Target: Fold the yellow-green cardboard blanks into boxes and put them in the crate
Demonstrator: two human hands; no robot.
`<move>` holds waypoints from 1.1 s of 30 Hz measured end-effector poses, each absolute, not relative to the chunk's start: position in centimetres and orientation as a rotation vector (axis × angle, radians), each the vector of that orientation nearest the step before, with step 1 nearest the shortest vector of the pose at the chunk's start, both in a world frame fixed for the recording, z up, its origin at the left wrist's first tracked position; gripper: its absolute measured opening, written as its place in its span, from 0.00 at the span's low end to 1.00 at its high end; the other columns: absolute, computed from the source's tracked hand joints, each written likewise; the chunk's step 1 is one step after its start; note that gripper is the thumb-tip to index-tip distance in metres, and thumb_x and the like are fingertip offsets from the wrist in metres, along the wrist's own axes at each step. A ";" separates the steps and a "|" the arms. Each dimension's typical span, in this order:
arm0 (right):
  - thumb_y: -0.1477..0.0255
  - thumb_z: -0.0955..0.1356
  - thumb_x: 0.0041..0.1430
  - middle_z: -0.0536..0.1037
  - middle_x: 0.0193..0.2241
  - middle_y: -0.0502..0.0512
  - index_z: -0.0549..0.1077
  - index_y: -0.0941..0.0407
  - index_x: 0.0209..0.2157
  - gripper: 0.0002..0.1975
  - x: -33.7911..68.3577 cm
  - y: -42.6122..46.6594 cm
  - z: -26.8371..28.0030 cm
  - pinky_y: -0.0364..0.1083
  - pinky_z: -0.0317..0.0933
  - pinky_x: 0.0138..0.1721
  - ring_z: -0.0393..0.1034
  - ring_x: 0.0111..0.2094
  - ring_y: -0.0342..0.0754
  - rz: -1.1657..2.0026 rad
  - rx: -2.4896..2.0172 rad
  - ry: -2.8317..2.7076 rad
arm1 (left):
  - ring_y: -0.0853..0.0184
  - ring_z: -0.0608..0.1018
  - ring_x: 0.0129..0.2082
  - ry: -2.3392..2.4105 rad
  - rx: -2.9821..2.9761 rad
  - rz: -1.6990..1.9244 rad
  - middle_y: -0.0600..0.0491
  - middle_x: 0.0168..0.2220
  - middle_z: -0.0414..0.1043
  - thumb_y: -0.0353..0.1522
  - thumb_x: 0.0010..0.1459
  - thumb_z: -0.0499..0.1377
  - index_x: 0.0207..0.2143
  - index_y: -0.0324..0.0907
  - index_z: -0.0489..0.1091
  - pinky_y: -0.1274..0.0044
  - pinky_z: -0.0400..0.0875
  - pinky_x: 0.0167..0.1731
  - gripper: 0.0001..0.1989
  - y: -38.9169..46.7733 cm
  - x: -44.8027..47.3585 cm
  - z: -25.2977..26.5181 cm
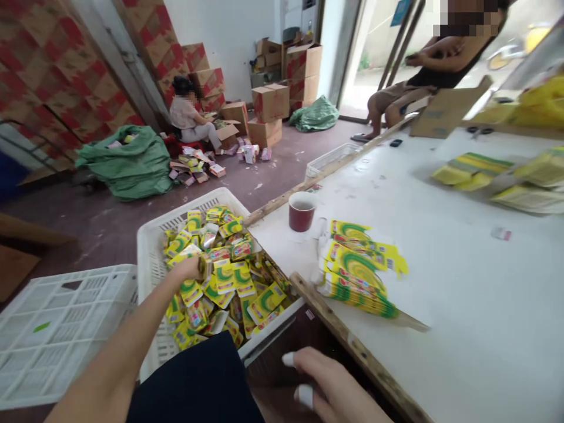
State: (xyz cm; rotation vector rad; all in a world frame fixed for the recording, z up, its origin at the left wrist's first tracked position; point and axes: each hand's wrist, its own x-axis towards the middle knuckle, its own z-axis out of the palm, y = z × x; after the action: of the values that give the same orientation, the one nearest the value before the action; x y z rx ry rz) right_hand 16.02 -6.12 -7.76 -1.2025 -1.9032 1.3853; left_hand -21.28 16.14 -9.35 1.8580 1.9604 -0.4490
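left hand: at centre-left of the frame, reaching down among small yellow-and-green cartons. the fingers lie against one small carton, partly hidden; whether they are clamped on it or merely touching cannot be told.

right hand: at bottom centre, beside the table edge. white covers show on two digits. the digits stand apart, and no item is seen between them.

the cartons lie loose and at mixed angles in a white slatted crate, left of centre. the step in hand is judged to be handling made-up cartons at the crate. the next move of the left hand would call for a light hold on thin card and care not to snag the neighbours.

outward: a white table fills the right of the frame. near its left edge lie flat cartons, overlapping in a pile, with a dark red cup just above them in the frame. further yellow stacks sit at upper right. a second crate is at lower left. a green sack and a seated person are at upper left; another person sits at upper right.
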 end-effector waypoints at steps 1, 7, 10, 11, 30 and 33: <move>0.77 0.67 0.49 0.80 0.40 0.53 0.76 0.50 0.43 0.19 16.9 -6.3 -5.9 0.45 0.71 0.40 0.76 0.39 0.50 1.397 -1.069 -2.009 | 0.61 0.76 0.47 1.982 1.839 -0.517 0.47 0.51 0.70 0.38 0.63 0.58 0.52 0.40 0.67 0.64 0.74 0.45 0.17 16.2 -21.0 -9.0; 0.68 0.66 0.57 0.82 0.37 0.54 0.78 0.47 0.39 0.10 29.2 -0.4 -0.3 0.52 0.71 0.41 0.78 0.39 0.56 0.666 -1.461 -1.912 | 0.45 0.75 0.51 2.171 1.847 -0.666 0.41 0.48 0.75 0.37 0.49 0.65 0.47 0.39 0.70 0.63 0.70 0.46 0.22 15.9 -19.2 -6.0; 0.69 0.64 0.59 0.81 0.40 0.59 0.75 0.54 0.44 0.14 34.6 6.0 -1.6 0.55 0.70 0.45 0.77 0.40 0.56 0.394 -1.973 -1.821 | 0.43 0.74 0.53 2.189 1.890 -0.587 0.36 0.52 0.73 0.40 0.52 0.59 0.51 0.37 0.67 0.62 0.69 0.47 0.25 15.3 -17.9 -4.4; 0.70 0.65 0.57 0.81 0.40 0.62 0.74 0.57 0.46 0.15 35.5 7.9 -2.2 0.56 0.70 0.44 0.77 0.40 0.57 0.394 -2.026 -1.837 | 0.43 0.74 0.54 2.175 1.907 -0.557 0.36 0.54 0.72 0.41 0.53 0.58 0.52 0.37 0.66 0.63 0.69 0.48 0.26 14.9 -17.4 -4.0; 0.76 0.72 0.45 0.79 0.41 0.61 0.74 0.57 0.46 0.22 34.9 11.7 -7.7 0.47 0.65 0.39 0.74 0.42 0.55 0.389 -1.977 -2.035 | 0.51 0.76 0.53 1.770 1.837 -0.153 0.41 0.54 0.74 0.53 0.42 0.59 0.52 0.39 0.68 0.70 0.71 0.51 0.38 6.1 -12.9 -1.4; 0.75 0.71 0.45 0.79 0.30 0.54 0.76 0.55 0.33 0.09 35.3 11.1 -6.4 0.44 0.64 0.31 0.74 0.32 0.50 0.395 -1.958 -1.991 | 0.52 0.76 0.54 1.700 1.836 -0.144 0.40 0.55 0.73 0.52 0.43 0.58 0.54 0.37 0.66 0.70 0.69 0.53 0.39 5.8 -12.4 -1.5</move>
State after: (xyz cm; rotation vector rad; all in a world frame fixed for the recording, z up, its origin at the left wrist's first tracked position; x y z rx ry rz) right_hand 35.27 11.12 -6.38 -1.9579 -1.9908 0.3949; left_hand -12.40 5.77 -1.52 1.8361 1.7003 -0.1442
